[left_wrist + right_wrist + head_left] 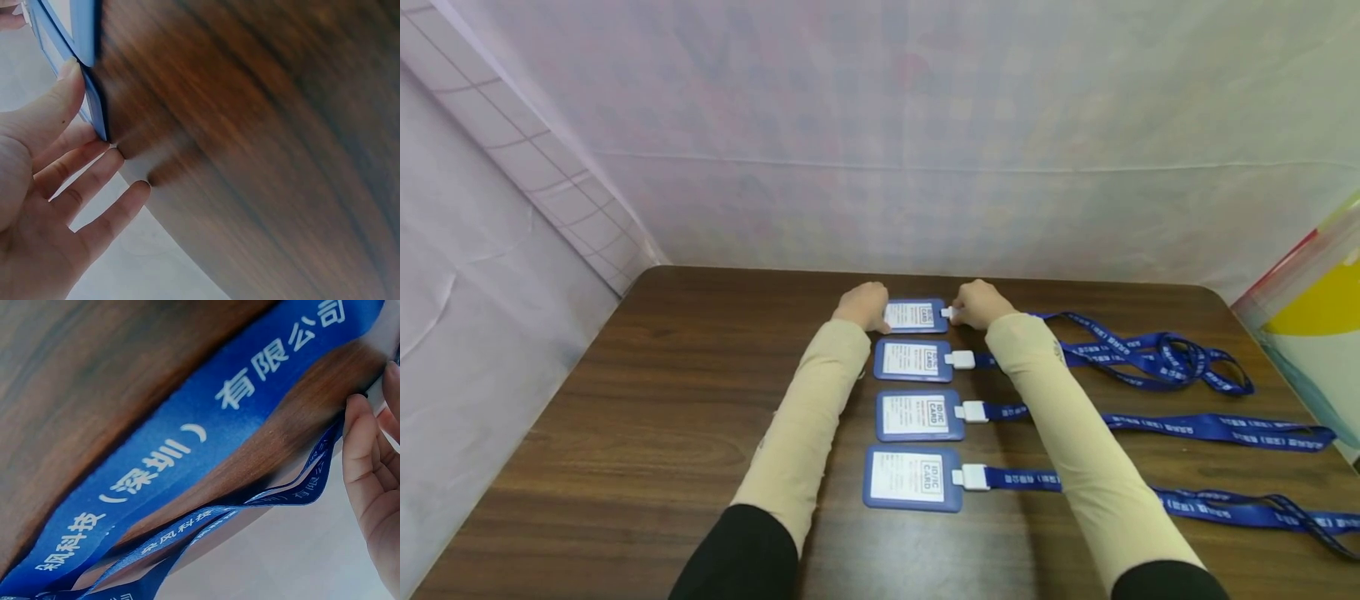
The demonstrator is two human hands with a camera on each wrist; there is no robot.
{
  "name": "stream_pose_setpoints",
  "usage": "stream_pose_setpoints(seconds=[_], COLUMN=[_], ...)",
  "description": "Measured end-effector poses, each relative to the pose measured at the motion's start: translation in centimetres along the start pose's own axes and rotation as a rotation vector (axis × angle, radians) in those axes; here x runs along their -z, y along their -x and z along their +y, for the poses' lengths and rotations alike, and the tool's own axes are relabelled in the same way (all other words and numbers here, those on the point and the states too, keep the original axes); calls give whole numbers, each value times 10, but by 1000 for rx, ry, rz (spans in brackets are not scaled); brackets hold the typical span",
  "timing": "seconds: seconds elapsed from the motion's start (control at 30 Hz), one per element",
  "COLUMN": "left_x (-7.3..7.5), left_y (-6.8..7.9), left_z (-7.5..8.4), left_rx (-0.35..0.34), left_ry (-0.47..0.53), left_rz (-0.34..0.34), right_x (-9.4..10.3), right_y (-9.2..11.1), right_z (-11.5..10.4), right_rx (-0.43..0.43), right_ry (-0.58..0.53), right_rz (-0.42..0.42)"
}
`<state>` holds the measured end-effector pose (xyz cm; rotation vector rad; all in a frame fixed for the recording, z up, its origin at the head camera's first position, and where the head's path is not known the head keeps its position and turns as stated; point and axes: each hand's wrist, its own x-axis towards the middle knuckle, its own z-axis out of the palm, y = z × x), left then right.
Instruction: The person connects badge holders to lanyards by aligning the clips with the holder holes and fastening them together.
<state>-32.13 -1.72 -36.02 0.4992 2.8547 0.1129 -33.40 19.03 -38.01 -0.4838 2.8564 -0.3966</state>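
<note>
In the head view, the farthest blue ID card holder (pixel 916 317) lies between both hands. My left hand (pixel 863 307) holds its left end; in the left wrist view the thumb (pixel 70 78) lies on the holder's edge, with the other fingers spread along the table. At the opposite end, my right hand (pixel 981 305) pinches the white clip (pixel 947 312), mostly hidden by the fingers. From that hand a blue lanyard (pixel 206 425) with white lettering runs off to the right.
Nearer on the brown table (pixel 647 433), more card holders lie in a column: one (pixel 913 360), another (pixel 920 416) and the nearest (pixel 912 478). Their lanyards (pixel 1217 429) stretch right, one pile (pixel 1172 358) looped and tangled. White sheeting (pixel 880 208) hangs behind the table.
</note>
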Motion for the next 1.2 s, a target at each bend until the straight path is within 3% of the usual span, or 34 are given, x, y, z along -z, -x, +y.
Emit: stream_pose_setpoints(seconds=[0.27,0.57,0.87,1.07,1.2], left_x=[0,-1,-1,0,1], left_y=[0,-2,-3,-2,0], left_z=[0,2,-4,-12,-19], left_rx=[-3,-17,-37,-101,-131], left_ry=[9,-7,59,100,139], left_rz=[-7,17,1,-54,-44], right_x=[0,1,0,2,5], right_y=[-1,2,10,11,15], right_z=[-2,-1,5,6,9], right_rx=[-26,15,104,65,45], right_ry=[-9,20,49,-20,-77], right_rz=[-16,0,17,-21,2])
